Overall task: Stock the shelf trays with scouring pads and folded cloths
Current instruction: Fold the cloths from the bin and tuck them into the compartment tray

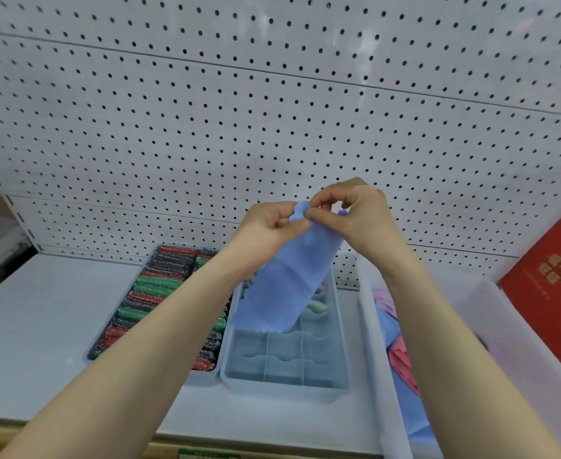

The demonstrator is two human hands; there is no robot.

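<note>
Head view: left hand [272,226] and right hand [355,210] pinch blue cloth [282,286].

Behind my shelf there's a white pegboard [206,111] w/ rows of dark holes, running the whole far side. The shelf deck [34,326] is pale grey-white, bare on the left. Far right, a red box [550,293] w/ gold lettering leans against the pegboard. At the near edge I see a green label strip [206,454], text too blurry to read.
</note>
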